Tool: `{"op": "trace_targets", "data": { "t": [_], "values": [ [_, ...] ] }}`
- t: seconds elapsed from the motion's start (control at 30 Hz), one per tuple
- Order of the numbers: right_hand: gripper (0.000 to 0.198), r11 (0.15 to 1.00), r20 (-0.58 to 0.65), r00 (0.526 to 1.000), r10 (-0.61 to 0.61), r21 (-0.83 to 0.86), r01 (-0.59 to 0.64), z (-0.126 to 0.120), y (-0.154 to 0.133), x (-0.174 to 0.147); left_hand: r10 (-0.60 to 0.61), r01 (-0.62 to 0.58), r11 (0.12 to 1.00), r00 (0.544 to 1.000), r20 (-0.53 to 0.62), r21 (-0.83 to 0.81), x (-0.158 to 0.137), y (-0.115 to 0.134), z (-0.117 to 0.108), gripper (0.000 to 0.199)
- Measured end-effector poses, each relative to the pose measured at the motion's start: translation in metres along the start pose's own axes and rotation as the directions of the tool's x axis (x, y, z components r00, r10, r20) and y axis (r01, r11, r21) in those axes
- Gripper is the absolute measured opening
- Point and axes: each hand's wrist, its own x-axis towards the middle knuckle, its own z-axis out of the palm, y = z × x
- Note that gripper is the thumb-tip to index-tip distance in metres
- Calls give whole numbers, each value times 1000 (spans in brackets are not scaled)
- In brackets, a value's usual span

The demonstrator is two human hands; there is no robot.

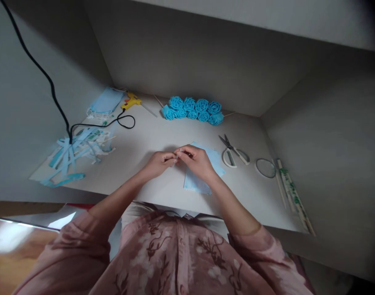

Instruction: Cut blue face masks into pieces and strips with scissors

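Note:
Close together over the middle of the white table, my left hand [159,164] and my right hand [195,159] meet at the fingertips. Both are closed in a pinch on a small pale strip [179,154], mostly hidden by the fingers, so its exact kind is unclear. Under my right hand and wrist lies a light blue fabric sheet [196,183], flat on the table and partly covered by the forearm. To the right of it rest scissors [233,151] with white handles, their blades spread apart.
Blue fabric roses [189,108] line the back. At left are a yellow glue gun [131,101] with a black cord [52,88], stacked face masks [107,100] and a pile of strip scraps [75,151]. A roll of tape [265,168] and wrapped sticks [293,194] lie right.

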Motion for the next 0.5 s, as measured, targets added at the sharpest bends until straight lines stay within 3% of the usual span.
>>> {"op": "trace_targets", "data": {
  "t": [0.27,0.4,0.5],
  "values": [
    [21,930,-32,987,158,342,-138,-3,0,3,127,-128,992,991,30,8,-3,6,-2,24],
    [26,904,2,983,182,393,-168,-8,1,2,288,-289,955,957,24,72,-4,9,-2,29],
    [25,913,3,981,193,366,-180,-14,-4,2,286,-286,954,958,14,94,-5,14,0,29]
  ]
}}
